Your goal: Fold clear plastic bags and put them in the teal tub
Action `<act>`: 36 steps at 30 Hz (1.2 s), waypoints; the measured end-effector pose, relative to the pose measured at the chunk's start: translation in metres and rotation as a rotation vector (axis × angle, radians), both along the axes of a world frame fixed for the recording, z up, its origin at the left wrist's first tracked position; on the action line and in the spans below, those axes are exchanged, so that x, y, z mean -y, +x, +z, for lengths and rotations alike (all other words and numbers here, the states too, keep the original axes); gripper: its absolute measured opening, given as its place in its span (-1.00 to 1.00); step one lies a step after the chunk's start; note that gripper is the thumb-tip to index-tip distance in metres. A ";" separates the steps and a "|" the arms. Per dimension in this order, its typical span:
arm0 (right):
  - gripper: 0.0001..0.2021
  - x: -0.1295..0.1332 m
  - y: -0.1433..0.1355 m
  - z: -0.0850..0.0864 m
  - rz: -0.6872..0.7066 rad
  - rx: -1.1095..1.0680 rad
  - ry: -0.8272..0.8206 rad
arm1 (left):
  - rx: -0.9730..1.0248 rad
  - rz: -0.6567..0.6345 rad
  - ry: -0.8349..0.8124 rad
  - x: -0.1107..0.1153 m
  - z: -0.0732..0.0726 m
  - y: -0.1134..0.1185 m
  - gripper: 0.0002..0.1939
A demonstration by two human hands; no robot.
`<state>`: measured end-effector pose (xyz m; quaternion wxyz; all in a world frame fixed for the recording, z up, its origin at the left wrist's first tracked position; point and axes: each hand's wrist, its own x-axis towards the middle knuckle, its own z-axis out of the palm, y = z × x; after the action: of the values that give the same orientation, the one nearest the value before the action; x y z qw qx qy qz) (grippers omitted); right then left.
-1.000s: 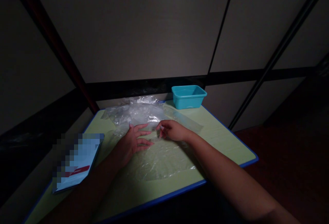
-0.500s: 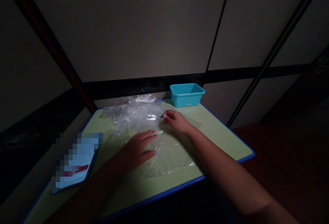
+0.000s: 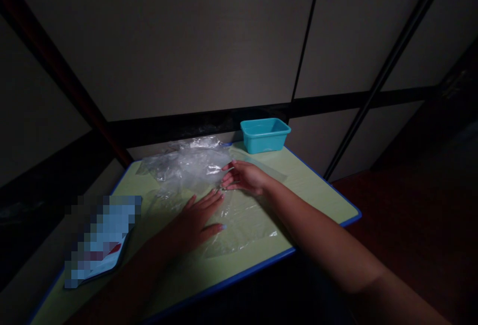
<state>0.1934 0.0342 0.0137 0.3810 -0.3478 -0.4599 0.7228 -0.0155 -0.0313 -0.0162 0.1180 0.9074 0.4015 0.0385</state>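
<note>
A clear plastic bag (image 3: 239, 220) lies spread on the pale green table, flat at the near side. Behind it is a crumpled heap of clear plastic (image 3: 186, 163); whether the two are separate pieces I cannot tell. My left hand (image 3: 201, 218) rests flat on the near plastic, fingers stretched out and thumb apart. Just beyond it, my right hand (image 3: 244, 176) is held over the plastic by the heap's right end, fingers loosely curved and apart. Nothing shows in its grasp.
A turquoise plastic basket (image 3: 265, 141) stands at the table's back right corner. On the left lies a tablet-like device (image 3: 108, 245) with a blurred-out screen. The table (image 3: 317, 200) has a blue edge and stands against panelled doors (image 3: 209, 41).
My right hand has come slightly nearer my left, and its fingers have opened from a pinch. My left hand remains on the plastic. The whole view has shifted a little.
</note>
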 end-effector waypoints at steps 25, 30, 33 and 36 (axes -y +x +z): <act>-0.29 0.003 -0.003 -0.010 0.262 -0.303 -0.103 | -0.081 -0.042 -0.016 0.021 0.016 0.013 -0.19; -0.29 0.002 -0.005 -0.013 0.288 -0.242 -0.140 | -0.077 -0.070 -0.034 0.024 0.015 0.019 -0.21; -0.29 0.002 -0.005 -0.014 0.269 -0.236 -0.140 | -0.097 -0.068 -0.040 0.025 0.016 0.020 -0.22; -0.25 0.003 -0.005 -0.013 0.254 -0.257 -0.117 | -0.095 -0.066 -0.025 0.025 0.018 0.020 -0.24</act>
<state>0.1887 0.0311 0.0003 0.3215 -0.2134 -0.4048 0.8290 0.0050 -0.0562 0.0020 0.1112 0.9195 0.3769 -0.0133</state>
